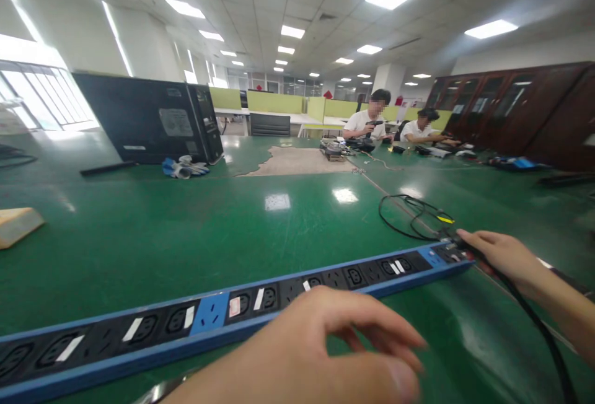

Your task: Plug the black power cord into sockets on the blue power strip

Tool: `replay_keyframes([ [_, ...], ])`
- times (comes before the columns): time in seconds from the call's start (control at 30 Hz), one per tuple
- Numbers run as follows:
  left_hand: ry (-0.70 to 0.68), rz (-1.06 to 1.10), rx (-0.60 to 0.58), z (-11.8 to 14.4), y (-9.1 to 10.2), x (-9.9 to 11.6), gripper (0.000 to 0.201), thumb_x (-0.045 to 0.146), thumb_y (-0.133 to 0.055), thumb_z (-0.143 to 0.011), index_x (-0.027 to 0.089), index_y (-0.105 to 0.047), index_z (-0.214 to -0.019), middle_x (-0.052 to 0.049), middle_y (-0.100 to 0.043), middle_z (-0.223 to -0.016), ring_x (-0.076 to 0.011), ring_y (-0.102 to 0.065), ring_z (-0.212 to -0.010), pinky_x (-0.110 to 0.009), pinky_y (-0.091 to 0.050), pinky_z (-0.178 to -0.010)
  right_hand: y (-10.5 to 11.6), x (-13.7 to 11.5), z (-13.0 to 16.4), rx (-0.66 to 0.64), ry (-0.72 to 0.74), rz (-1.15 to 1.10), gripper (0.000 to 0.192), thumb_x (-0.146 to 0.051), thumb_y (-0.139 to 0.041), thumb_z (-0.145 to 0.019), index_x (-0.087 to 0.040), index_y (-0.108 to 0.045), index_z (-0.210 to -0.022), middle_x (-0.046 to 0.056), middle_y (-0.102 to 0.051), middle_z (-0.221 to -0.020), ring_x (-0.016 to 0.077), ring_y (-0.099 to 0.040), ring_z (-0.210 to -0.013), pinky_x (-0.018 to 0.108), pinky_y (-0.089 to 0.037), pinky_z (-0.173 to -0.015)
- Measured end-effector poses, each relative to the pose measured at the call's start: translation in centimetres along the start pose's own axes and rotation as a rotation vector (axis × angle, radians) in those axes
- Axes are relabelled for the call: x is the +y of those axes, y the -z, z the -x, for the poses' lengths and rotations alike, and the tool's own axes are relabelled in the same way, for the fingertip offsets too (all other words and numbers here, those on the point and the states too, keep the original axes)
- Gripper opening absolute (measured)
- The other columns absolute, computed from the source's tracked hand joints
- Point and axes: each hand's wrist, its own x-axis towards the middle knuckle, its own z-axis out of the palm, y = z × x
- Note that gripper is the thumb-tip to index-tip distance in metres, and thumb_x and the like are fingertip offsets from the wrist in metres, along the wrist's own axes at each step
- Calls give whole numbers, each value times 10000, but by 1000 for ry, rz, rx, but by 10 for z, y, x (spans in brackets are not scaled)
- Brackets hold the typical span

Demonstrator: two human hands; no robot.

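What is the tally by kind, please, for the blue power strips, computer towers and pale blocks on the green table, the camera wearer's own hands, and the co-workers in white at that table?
Blue power strip: 1
Computer tower: 1
Pale block: 1
Own hands, left hand and right hand: 2
Co-workers in white: 2
Total: 7

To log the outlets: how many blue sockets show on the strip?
2: one blue socket left of the left hand, another near the right hand. The left hand covers part of the strip, which runs off-frame, so more may be hidden.
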Motion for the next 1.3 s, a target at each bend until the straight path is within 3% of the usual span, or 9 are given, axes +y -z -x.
replay_keyframes([
  [0.07, 53, -195, 106, -5, 5, -24, 480, 430, -589, -790, 277, -589, -1245, -35, -630, -1245, -243, -581, -1121, -396, -476, -956, 3, 4, -2, -1, 19, 37, 546, -703, -473, -763, -174, -593, -703, -33, -433, -384, 115, -405, -374, 240, -291, -417],
  [0.13, 62, -494, 192, -10, 2, -53, 607, 406, -619, -763, 173, -533, -1317, -125, -544, -1351, -328, -461, -1258, -513, -352, -1064, 3, 9, -5, -1, 37, 72, 528, -692, -456, -770, -183, -579, -698, -33, -445, -394, 112, -403, -363, 240, -289, -411],
  [0.23, 77, -644, 178, -11, -10, -85, 604, 476, -553, -824, 134, -521, -1321, -155, -567, -1308, -332, -486, -1221, -515, -370, -1039, -1, 14, -11, -28, 65, 164, 488, -661, -448, -767, -193, -553, -677, -13, -509, -445, 117, -428, -358, 247, -297, -402],
  [0.3, 49, -666, 155, -9, -15, -93, 579, 483, -526, -848, 143, -522, -1316, -138, -590, -1270, -306, -522, -1165, -480, -402, -1008, -5, 14, -14, -69, 80, 220, 467, -641, -447, -759, -195, -548, -668, 6, -555, -488, 125, -446, -358, 257, -304, -395],
  [0.43, 26, -700, 140, -7, -18, -89, 583, 452, -544, -845, 151, -494, -1341, -124, -586, -1273, -300, -536, -1119, -464, -419, -971, -15, 10, -18, -139, 106, 263, 446, -615, -440, -758, -196, -559, -662, 37, -616, -551, 133, -467, -361, 266, -315, -387],
  [0.63, 33, -707, 130, -8, -16, -85, 595, 462, -520, -858, 141, -482, -1358, -131, -579, -1281, -304, -536, -1103, -471, -425, -952, -25, 5, -21, -76, 125, 379, 418, -580, -448, -754, -196, -567, -639, 59, -647, -574, 152, -510, -370, 275, -348, -388],
  [0.83, 65, -696, 112, -7, -16, -84, 599, 449, -526, -856, 145, -477, -1370, -128, -563, -1317, -307, -530, -1127, -477, -421, -967, -31, 4, -27, -132, 140, 474, 374, -514, -411, -804, -198, -572, -685, 60, -661, -605, 178, -566, -424, 288, -379, -442],
  [1.1, 82, -692, 95, -8, -15, -83, 607, 440, -523, -857, 145, -461, -1385, -125, -554, -1331, -312, -520, -1140, -484, -416, -977, -35, 18, -34, -1, 315, 562, 379, -530, -455, -797, -204, -580, -649, 70, -670, -642, 227, -629, -629, 299, -380, -559],
  [1.3, 77, -697, 91, -6, -16, -83, 598, 444, -511, -862, 152, -464, -1382, -125, -552, -1333, -312, -522, -1143, -474, -416, -977, -40, 23, -30, 22, 328, 588, 387, -557, -429, -820, -213, -555, -696, 65, -663, -659, 228, -620, -635, 301, -370, -570],
])
